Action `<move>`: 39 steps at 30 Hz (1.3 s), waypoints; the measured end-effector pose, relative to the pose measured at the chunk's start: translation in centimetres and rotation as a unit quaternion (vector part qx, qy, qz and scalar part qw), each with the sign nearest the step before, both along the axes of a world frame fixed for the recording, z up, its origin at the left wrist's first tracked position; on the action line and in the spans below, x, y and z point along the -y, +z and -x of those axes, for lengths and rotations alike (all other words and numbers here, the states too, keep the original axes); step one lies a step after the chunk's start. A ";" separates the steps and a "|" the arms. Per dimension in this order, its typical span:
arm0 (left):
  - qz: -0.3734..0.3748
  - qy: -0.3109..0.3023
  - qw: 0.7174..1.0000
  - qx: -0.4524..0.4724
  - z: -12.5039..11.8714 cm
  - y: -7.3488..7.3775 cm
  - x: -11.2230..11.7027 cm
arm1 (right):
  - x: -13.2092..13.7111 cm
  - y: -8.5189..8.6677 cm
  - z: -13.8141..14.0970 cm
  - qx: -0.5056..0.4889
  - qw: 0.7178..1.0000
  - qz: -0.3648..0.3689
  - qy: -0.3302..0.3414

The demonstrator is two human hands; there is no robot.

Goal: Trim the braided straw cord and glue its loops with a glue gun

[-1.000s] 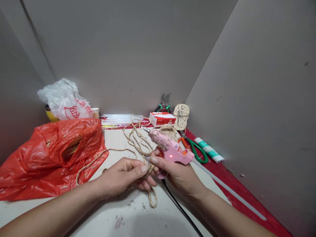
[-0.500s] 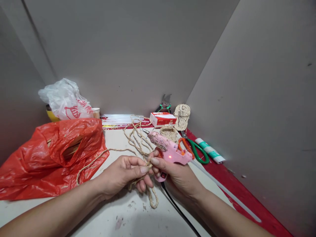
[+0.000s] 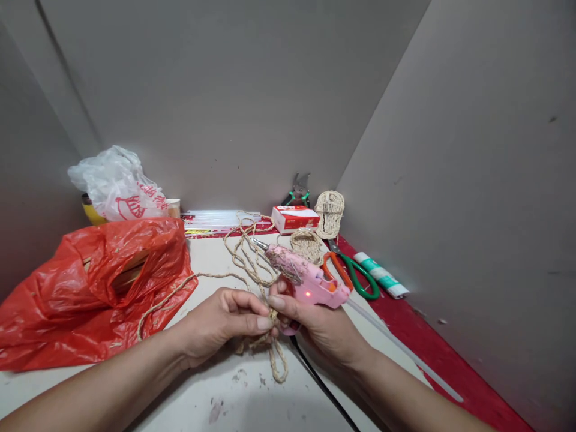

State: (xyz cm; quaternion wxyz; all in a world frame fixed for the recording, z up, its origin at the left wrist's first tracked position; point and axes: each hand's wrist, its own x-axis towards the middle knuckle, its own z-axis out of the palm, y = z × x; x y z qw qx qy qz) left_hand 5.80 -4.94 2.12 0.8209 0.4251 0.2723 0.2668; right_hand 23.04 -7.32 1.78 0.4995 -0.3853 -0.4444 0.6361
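My left hand (image 3: 229, 321) pinches a bunched piece of braided straw cord (image 3: 279, 363) between thumb and forefinger; a loop of it hangs below onto the tabletop. My right hand (image 3: 310, 318) is wrapped round the handle of a pink hot glue gun (image 3: 310, 279), with its thumb and fingertips also at the bunched cord. The gun's nozzle points up and left, its red light glows, and straw fibres cling to its barrel. A clear glue stick (image 3: 405, 348) sticks out of its back. More cord lies loosely coiled behind the hands and runs left across the bag.
A red plastic bag (image 3: 153, 240) with straw-coloured pieces inside lies at left. At the back are clear glue sticks (image 3: 216, 219), a red tissue box (image 3: 294, 219), pruning shears (image 3: 299, 189) and woven straw pieces (image 3: 330, 213). Scissors (image 3: 360, 276) and a green-white roll (image 3: 380, 273) lie at right.
My hands have shifted slightly at the bunched cord, the left fingers folding in closer to it. The glue gun has tipped and dropped a little, still in my right hand.
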 end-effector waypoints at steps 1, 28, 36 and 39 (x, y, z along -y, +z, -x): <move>0.003 0.001 1.000 0.001 0.0 0.0 0.0 | 0.0 -0.1 0.0 -0.007 1.000 0.003 0.004; -0.019 0.266 0.964 0.013 0.8 0.1 -2.8 | 1.2 0.1 0.7 0.188 0.972 -0.103 -0.096; -0.017 0.251 0.968 0.009 0.8 0.5 -2.4 | 1.0 -0.3 0.5 0.207 0.968 -0.094 -0.102; -0.018 0.243 0.970 0.006 0.7 0.6 -2.2 | 0.9 -0.2 0.4 0.203 0.969 -0.099 -0.100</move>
